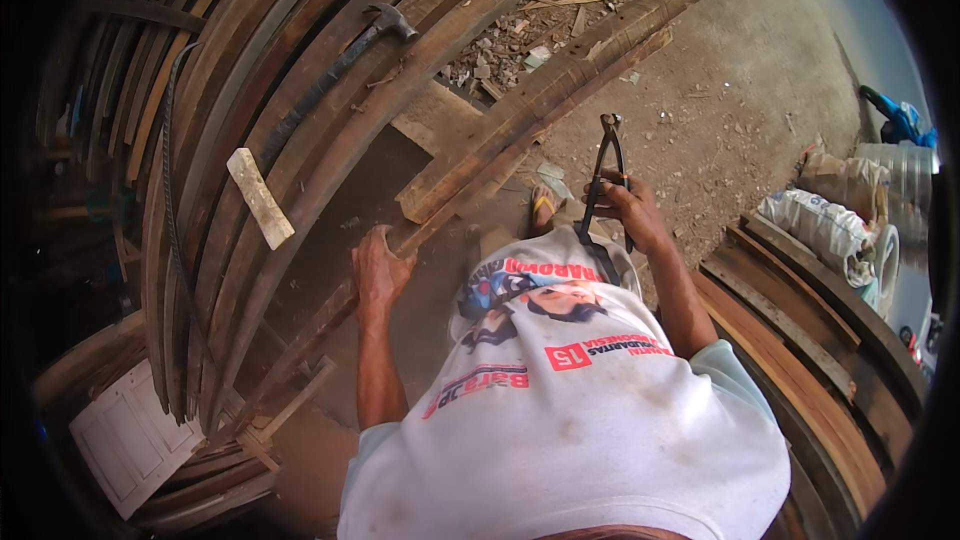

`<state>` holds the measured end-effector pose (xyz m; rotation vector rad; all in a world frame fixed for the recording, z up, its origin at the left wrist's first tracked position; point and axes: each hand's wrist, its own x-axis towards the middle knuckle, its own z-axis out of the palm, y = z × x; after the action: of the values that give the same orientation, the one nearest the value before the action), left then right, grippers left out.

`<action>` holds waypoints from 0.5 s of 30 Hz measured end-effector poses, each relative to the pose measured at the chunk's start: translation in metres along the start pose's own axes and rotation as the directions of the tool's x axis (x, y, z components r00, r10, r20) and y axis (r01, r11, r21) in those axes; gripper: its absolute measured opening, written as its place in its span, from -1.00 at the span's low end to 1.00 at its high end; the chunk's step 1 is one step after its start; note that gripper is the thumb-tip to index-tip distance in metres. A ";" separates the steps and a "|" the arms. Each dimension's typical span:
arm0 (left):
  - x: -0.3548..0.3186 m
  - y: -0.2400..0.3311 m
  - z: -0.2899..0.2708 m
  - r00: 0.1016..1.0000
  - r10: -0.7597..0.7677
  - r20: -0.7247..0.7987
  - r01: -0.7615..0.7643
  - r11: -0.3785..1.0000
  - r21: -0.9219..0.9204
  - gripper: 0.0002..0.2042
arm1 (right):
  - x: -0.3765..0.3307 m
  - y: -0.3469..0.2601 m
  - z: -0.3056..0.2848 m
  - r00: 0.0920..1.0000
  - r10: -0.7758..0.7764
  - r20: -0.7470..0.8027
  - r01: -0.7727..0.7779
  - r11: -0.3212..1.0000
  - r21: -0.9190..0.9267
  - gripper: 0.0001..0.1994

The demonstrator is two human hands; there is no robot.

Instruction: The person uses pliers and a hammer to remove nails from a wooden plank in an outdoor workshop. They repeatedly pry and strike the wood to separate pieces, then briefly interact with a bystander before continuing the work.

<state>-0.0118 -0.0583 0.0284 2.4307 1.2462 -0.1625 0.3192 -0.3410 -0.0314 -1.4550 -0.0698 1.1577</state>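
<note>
Left hand (380, 275) clenched on long plank (520, 130) edge; right hand (625, 210) grasping pincers (605, 175), open dirt ground (740, 70) at 1 o'clock.

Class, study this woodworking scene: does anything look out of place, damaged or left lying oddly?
Broken wood scraps and rubble litter the dirt floor beyond the planks. A hammer lies loose across the stacked planks, beside a pale wood offcut. The left hand grips a worn plank; the right hand holds pincers.

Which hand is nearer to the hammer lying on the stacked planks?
Left. The left hand grips a long plank just below the hammer; the right hand holds pincers farther off to the right.
</note>
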 end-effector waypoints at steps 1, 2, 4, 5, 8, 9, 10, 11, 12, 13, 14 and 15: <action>-0.002 -0.003 0.008 0.996 0.027 -0.081 -0.026 0.999 0.019 -0.41 | -0.002 0.002 0.004 1.000 -0.007 -0.013 0.007 1.000 0.017 -0.49; -0.003 -0.005 0.016 0.986 0.055 -0.160 -0.049 0.998 0.040 -0.42 | -0.005 0.001 0.006 1.000 -0.022 -0.006 0.022 1.000 -0.006 -0.47; -0.005 -0.008 0.028 0.963 0.078 -0.258 -0.064 0.996 0.063 -0.40 | -0.011 -0.003 0.015 0.999 -0.051 0.009 0.051 0.998 -0.048 -0.41; -0.005 -0.009 0.033 0.958 0.072 -0.277 -0.057 0.996 0.062 -0.39 | -0.016 -0.005 0.022 0.995 -0.097 -0.003 0.096 0.991 -0.090 -0.40; -0.010 -0.007 0.046 0.943 0.052 -0.330 -0.017 0.994 0.109 -0.35 | -0.032 -0.018 0.048 0.973 -0.227 -0.036 0.215 0.955 -0.207 -0.39; -0.013 -0.007 0.050 0.937 0.043 -0.348 0.005 0.991 0.136 -0.35 | -0.036 -0.023 0.058 0.962 -0.268 -0.050 0.249 0.939 -0.238 -0.40; -0.014 -0.007 0.052 0.935 0.038 -0.352 0.006 0.993 0.121 -0.34 | -0.039 -0.026 0.069 0.948 -0.309 -0.073 0.280 0.921 -0.272 -0.41; -0.014 -0.007 0.052 0.934 0.037 -0.355 0.001 0.994 0.108 -0.33 | -0.041 -0.026 0.085 0.903 -0.406 -0.139 0.375 0.904 -0.204 -0.49; -0.014 -0.006 0.053 0.933 0.036 -0.357 -0.002 0.996 0.095 -0.33 | -0.043 -0.029 0.089 0.916 -0.377 -0.138 0.344 0.913 -0.218 -0.53; -0.013 -0.008 0.054 0.933 0.034 -0.358 0.000 0.996 0.095 -0.32 | -0.043 -0.034 0.094 0.927 -0.352 -0.132 0.317 0.921 -0.227 -0.56; -0.012 -0.009 0.055 0.933 0.032 -0.359 0.002 0.996 0.094 -0.32 | -0.041 -0.038 0.097 0.937 -0.325 -0.126 0.290 0.927 -0.236 -0.59; -0.013 -0.009 0.056 0.933 0.030 -0.360 0.005 0.996 0.094 -0.31 | -0.033 -0.033 0.094 0.959 -0.252 -0.127 0.206 0.933 -0.296 -0.64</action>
<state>-0.0226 -0.0857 -0.0221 2.6312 1.3999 0.2485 0.2590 -0.2852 0.0334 -1.7364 -0.2939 0.8572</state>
